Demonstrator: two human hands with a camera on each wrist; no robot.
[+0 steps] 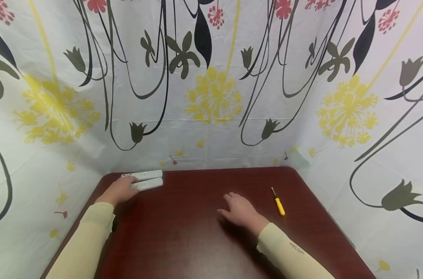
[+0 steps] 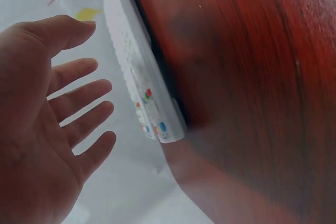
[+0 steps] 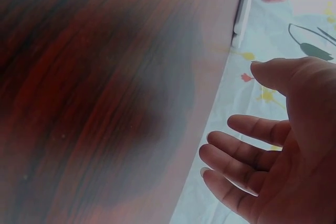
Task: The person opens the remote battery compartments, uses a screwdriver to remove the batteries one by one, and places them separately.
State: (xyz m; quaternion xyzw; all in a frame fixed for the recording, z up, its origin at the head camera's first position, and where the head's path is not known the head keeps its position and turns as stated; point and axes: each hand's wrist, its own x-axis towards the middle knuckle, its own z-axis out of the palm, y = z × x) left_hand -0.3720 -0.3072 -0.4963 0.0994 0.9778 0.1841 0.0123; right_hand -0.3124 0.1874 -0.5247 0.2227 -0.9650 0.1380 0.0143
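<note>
Two white remote controls lie side by side at the table's far left corner: a far remote [image 1: 152,174] and a near remote [image 1: 150,184]. My left hand [image 1: 119,190] is over their left ends in the head view. In the left wrist view that left hand [image 2: 58,98] has its fingers spread and loosely bent, apart from the remotes [image 2: 139,72], whose coloured buttons show. My right hand [image 1: 240,211] hovers above the middle right of the table, fingers relaxed, holding nothing. Right of it lies a screwdriver [image 1: 279,206] with a yellow handle, its tip pointing away.
The dark red wooden table [image 1: 183,232] has rounded far corners. A white curtain [image 1: 204,143] printed with flowers hangs close behind its far edge and along both sides.
</note>
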